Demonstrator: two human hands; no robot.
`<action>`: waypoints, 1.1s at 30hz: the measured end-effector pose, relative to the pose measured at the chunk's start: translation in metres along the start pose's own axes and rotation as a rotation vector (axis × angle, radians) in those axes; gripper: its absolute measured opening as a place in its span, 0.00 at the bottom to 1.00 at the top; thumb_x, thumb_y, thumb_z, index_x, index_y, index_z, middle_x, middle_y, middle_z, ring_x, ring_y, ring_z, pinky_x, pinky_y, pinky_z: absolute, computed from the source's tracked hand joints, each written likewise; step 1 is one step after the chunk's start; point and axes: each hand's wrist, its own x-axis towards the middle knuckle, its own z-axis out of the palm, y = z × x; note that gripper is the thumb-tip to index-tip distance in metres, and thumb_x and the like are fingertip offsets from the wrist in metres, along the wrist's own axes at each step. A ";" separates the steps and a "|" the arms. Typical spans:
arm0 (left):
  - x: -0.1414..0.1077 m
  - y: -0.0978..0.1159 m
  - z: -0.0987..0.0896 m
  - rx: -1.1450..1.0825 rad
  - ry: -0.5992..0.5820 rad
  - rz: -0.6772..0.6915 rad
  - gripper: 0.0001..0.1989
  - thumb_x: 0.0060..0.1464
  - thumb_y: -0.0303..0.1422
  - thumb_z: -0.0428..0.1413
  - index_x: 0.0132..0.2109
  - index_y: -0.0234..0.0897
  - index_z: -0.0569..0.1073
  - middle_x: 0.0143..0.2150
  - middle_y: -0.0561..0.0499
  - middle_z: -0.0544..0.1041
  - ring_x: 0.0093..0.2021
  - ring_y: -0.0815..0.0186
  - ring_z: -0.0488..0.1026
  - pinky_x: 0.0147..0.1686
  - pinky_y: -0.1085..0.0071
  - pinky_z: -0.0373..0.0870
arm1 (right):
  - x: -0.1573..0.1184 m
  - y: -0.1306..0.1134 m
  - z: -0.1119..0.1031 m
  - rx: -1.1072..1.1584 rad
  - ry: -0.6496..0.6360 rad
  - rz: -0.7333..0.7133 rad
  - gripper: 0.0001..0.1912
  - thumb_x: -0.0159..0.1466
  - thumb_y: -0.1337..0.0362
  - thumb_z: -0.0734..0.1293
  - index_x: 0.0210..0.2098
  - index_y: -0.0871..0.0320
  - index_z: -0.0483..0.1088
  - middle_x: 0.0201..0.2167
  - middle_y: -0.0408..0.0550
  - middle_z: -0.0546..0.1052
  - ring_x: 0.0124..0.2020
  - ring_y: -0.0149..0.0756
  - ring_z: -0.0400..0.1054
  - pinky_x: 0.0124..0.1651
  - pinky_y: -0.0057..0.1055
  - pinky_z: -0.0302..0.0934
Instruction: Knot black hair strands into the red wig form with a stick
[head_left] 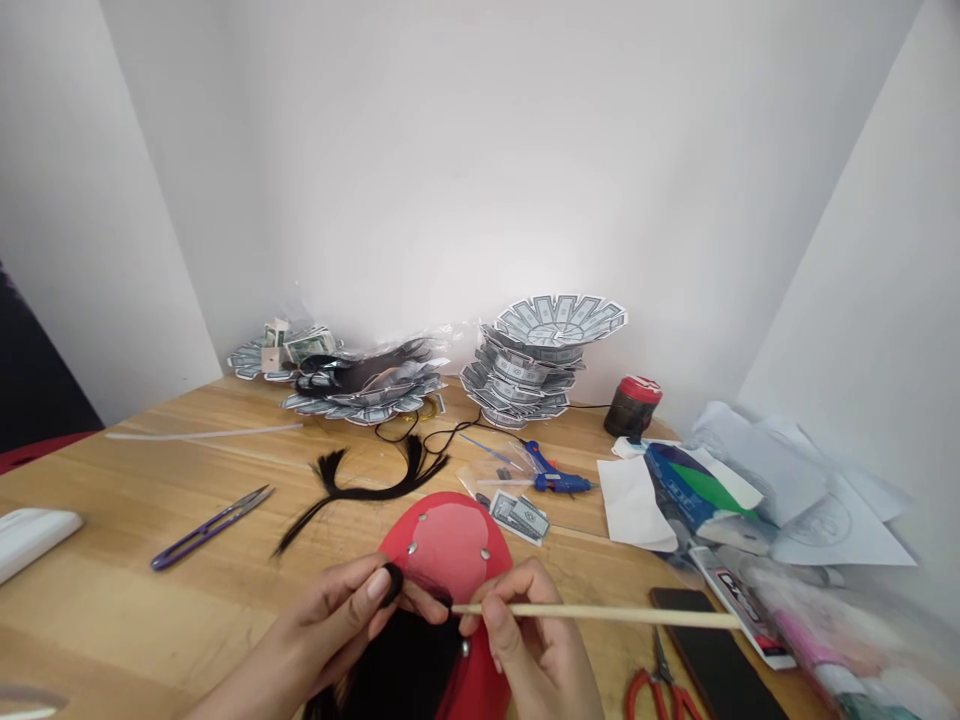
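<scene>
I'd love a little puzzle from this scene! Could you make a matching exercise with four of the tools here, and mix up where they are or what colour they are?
Things
1. wooden stick
2. snips
3. glue gun
4. pliers

Places and colours
A. mostly blue, lying beyond the hands
B. red handles, lying next to a dark flat slab
C. held in the fingers of the right hand
D. purple, lying toward the left of the picture

Right pairs: 1-C, 2-D, 3-A, 4-B
</scene>
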 end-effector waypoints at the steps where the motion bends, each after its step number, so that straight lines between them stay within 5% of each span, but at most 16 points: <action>1: -0.001 0.000 0.000 -0.002 0.002 -0.008 0.25 0.50 0.58 0.59 0.36 0.40 0.83 0.42 0.48 0.82 0.50 0.59 0.74 0.44 0.78 0.70 | 0.000 -0.001 0.000 0.002 -0.004 0.002 0.22 0.58 0.41 0.70 0.25 0.53 0.71 0.23 0.42 0.76 0.25 0.34 0.68 0.34 0.29 0.62; 17: 0.003 0.009 0.007 -0.027 -0.048 0.013 0.25 0.51 0.58 0.59 0.32 0.40 0.83 0.37 0.49 0.81 0.42 0.62 0.73 0.47 0.77 0.68 | 0.006 0.006 -0.014 -0.031 -0.158 0.117 0.24 0.61 0.41 0.67 0.28 0.57 0.66 0.22 0.47 0.79 0.19 0.27 0.59 0.25 0.25 0.54; 33: 0.008 -0.005 -0.003 0.039 -0.157 0.128 0.25 0.58 0.54 0.54 0.38 0.36 0.83 0.38 0.46 0.81 0.42 0.59 0.74 0.43 0.71 0.66 | 0.005 0.003 -0.009 -0.007 -0.054 0.137 0.26 0.58 0.39 0.69 0.26 0.56 0.64 0.18 0.41 0.74 0.17 0.24 0.58 0.23 0.22 0.52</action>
